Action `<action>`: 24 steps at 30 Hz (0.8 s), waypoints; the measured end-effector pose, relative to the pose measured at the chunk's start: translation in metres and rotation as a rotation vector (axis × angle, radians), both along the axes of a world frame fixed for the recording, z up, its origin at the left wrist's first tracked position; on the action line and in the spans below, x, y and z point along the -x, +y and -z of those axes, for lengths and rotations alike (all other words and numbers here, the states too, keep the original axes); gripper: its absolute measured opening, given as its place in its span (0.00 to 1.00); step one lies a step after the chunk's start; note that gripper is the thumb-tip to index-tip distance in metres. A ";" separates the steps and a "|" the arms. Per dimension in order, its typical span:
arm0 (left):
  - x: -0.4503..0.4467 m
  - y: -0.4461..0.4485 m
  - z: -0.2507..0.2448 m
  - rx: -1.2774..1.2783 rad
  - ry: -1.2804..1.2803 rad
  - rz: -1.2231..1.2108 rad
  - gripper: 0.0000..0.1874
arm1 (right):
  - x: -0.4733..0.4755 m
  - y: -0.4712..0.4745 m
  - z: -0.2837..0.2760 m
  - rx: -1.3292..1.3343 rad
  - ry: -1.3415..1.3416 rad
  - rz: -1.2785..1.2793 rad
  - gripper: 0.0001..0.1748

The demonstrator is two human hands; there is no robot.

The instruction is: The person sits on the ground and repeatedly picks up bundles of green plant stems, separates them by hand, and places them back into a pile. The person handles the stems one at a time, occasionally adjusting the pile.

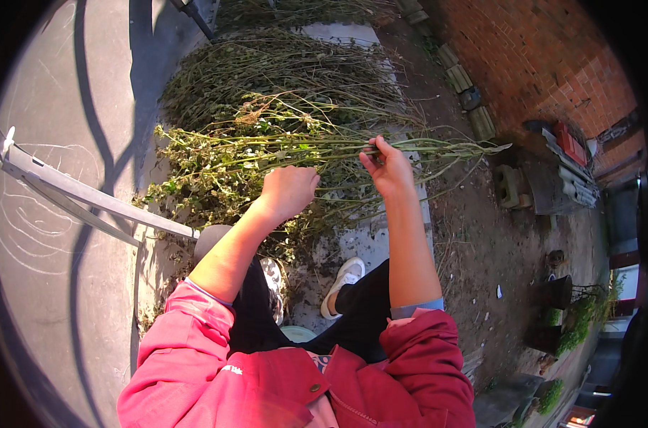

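Note:
My right hand (391,170) is closed on a bundle of long green plant stems (442,145), pinching them between thumb and fingers. The bare stem ends point right, and the leafy, seed-bearing tops (206,155) spread to the left. My left hand (291,191) is curled over the plants, back of the hand up, just left of and nearer to me than the right. Its fingertips are hidden, so whether it grips a stem cannot be seen. Beneath both hands lie more cut plants, partly covered by the bundle.
A large heap of drying stalks (286,75) lies beyond the bundle on a pale concrete strip (364,243). At the left a metal bar (104,192) slants toward my knee. Bare soil (474,251), a concrete block (508,184) and a brick wall (549,59) are to the right.

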State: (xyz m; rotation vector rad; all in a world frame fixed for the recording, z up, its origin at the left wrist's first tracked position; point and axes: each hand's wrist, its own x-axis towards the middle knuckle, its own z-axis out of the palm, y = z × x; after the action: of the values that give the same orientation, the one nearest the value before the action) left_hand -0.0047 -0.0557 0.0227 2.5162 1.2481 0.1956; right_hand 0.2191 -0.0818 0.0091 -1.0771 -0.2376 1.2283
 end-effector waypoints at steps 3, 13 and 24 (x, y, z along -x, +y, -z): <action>0.005 0.002 -0.002 0.016 0.000 0.009 0.15 | 0.000 0.001 0.001 0.022 0.020 0.016 0.12; 0.008 0.004 0.015 -0.075 -0.129 -0.082 0.15 | -0.018 0.000 0.001 -0.053 0.052 0.079 0.12; -0.037 0.012 0.051 0.245 -0.829 -0.135 0.25 | 0.011 0.002 -0.003 -0.057 0.038 0.049 0.12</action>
State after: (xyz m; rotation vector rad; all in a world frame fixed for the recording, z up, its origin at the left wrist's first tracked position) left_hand 0.0327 -0.0437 -0.0278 1.8112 0.9941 0.9383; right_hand 0.2081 -0.0795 0.0120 -1.0044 -0.2142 1.1902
